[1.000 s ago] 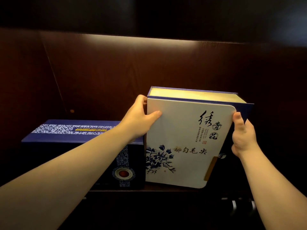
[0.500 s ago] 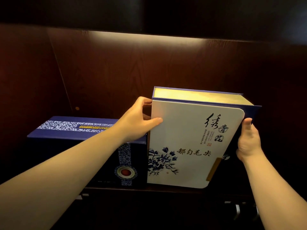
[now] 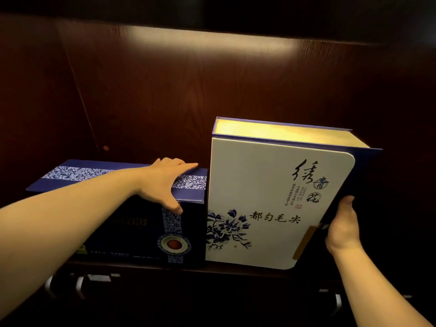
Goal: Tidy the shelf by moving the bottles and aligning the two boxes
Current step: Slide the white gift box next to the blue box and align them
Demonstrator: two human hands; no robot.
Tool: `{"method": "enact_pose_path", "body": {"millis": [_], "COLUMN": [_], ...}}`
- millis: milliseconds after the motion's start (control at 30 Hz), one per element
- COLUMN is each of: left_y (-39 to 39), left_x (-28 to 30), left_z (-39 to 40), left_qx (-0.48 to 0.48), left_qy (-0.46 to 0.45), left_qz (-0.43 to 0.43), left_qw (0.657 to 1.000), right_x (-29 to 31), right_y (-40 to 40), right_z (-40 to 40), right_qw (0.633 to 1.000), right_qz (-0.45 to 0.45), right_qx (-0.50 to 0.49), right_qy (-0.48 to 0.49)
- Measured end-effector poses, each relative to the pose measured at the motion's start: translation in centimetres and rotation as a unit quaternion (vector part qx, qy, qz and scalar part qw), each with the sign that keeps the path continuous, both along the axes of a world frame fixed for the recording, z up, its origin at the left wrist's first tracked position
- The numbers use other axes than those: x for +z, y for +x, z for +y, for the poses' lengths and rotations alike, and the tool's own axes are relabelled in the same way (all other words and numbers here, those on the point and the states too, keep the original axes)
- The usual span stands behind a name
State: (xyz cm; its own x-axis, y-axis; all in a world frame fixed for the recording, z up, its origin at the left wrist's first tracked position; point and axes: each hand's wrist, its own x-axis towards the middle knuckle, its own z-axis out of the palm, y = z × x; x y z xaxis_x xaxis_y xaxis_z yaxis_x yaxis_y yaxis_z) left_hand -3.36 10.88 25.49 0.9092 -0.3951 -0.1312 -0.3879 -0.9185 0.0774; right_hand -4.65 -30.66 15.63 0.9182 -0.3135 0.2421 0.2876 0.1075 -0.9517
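Note:
Two boxes stand side by side on a dark wooden shelf (image 3: 236, 270). The tall white box (image 3: 271, 197) has blue flower art, black calligraphy and a blue spine. To its left, touching it, lies a lower dark blue box (image 3: 132, 227) with a patterned band and a round red seal. My left hand (image 3: 165, 180) rests on the blue box's top front right corner, fingers flat on the lid, thumb down the front. My right hand (image 3: 342, 225) grips the white box's right side low down. No bottles are in view.
The shelf's dark wooden back panel (image 3: 212, 90) is lit from above, and a side wall (image 3: 35, 102) closes the left. Below the shelf edge, metal handles (image 3: 80, 286) show at lower left and lower right (image 3: 337, 303).
My left hand has left the white box's left edge and dropped onto the blue box's top corner. My right hand has slid lower on the white box's right side.

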Motion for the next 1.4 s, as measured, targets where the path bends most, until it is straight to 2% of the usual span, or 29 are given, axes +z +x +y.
{"method": "enact_pose_path", "body": {"millis": [167, 500, 667, 800, 1000, 1400], "left_y": [0.3, 0.7, 1.1, 1.3, 1.4, 0.7], "left_x": [-0.6, -1.0, -0.7, -0.9, -1.4, -1.0], "left_z": [-0.4, -1.0, -1.6, -4.7, -6.3, -6.3], "left_qx": [-0.01, -0.013, -0.014, -0.027, -0.011, -0.024], "left_qy": [-0.047, -0.059, -0.029, -0.108, -0.181, -0.191], "left_qz": [-0.001, 0.004, 0.016, 0.022, 0.022, 0.029], "left_qw": [0.999, 0.998, 0.999, 0.994, 0.983, 0.981], "right_x": [-0.2, 0.0, -0.6, -1.7, -2.4, -2.8], "right_y": [0.6, 1.4, 1.7, 1.1, 1.0, 1.0], "right_z": [-0.2, -0.7, -1.4, -1.2, -0.9, -1.2], "right_qw": [1.0, 1.0, 0.999, 0.997, 0.997, 0.999], "right_qz": [-0.004, 0.006, 0.005, 0.015, 0.05, 0.037], "right_qx": [-0.009, -0.003, 0.031, 0.08, 0.043, 0.002], "right_qy": [-0.007, -0.008, -0.005, 0.006, 0.039, 0.033]}}
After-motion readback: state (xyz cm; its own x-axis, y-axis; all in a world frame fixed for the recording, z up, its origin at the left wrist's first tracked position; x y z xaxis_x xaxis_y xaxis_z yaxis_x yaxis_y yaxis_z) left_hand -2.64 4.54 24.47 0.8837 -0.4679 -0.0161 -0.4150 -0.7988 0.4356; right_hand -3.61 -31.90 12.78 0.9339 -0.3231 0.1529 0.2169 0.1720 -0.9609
